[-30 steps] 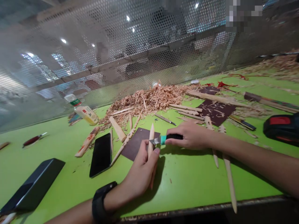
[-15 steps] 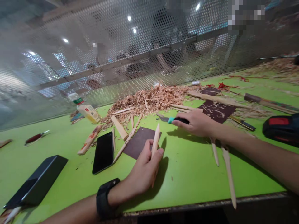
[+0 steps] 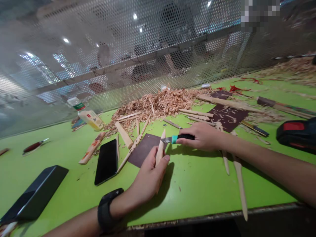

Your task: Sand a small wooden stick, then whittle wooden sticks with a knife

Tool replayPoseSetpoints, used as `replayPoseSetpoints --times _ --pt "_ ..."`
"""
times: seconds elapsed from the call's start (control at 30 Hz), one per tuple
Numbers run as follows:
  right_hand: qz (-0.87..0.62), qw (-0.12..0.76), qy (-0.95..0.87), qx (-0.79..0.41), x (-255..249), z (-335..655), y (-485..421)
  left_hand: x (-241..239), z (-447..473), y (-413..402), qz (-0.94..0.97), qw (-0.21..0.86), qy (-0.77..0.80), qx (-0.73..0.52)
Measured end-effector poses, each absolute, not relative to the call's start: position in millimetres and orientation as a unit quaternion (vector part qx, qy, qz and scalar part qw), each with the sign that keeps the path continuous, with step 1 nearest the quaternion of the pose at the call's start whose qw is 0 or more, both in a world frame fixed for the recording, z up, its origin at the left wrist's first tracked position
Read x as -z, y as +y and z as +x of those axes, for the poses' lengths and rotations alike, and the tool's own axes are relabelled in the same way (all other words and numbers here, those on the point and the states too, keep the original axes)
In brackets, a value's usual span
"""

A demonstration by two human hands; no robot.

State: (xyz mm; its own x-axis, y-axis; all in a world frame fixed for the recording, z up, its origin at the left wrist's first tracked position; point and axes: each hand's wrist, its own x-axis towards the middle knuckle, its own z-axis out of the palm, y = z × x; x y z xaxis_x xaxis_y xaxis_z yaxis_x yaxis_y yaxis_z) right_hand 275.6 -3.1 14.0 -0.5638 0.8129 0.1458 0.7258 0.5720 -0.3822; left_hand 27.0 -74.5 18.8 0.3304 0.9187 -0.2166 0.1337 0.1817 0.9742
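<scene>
My left hand (image 3: 148, 177), with a black watch at the wrist, is closed around a pale pointed wooden stick (image 3: 161, 147) held upright over the green table (image 3: 197, 184). My right hand (image 3: 202, 135) grips a carving knife (image 3: 178, 138) with a teal and black handle. Its blade touches the stick near the tip. A dark sheet of sandpaper (image 3: 144, 149) lies just behind the stick.
A heap of wood shavings (image 3: 160, 103) and several carved sticks lie behind. A black phone (image 3: 107, 162), a dark box (image 3: 34, 196), a bottle (image 3: 89, 117), a red-handled knife (image 3: 33, 147), more sandpaper (image 3: 228, 115) and a red-black tool (image 3: 297, 135) lie around. Perforated screen at back.
My right hand swung the knife away toward the shavings, then brought it back; the blade now rests again on the stick's tip. The left hand has barely moved.
</scene>
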Motion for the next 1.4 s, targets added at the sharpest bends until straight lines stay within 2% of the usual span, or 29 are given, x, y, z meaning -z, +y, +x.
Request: replayPoseSetpoints --times 0.57,0.73,0.83,1.1,1.4 --pt "-0.457 0.172 -0.868 -0.087 -6.3 277.7 5.1 -9.1 24.9 -73.5 0.543 0.606 0.477 -0.332" --pt "-0.576 0.180 -0.794 -0.079 -14.7 306.5 17.6 -5.5 19.3 -82.3 0.574 0.586 0.457 -0.344" --pt "-0.613 0.198 -0.760 -0.083 -17.9 320.2 22.0 -8.1 18.8 -84.1 0.547 0.614 0.469 -0.321" --pt "-0.449 0.179 -0.856 -0.183 -15.2 271.9 -5.7 -9.7 27.2 -76.9 0.481 0.640 0.477 -0.361" --pt "-0.441 0.171 -0.870 -0.138 -11.2 270.9 -4.5 -6.0 24.5 -72.2 0.479 0.650 0.463 -0.367"
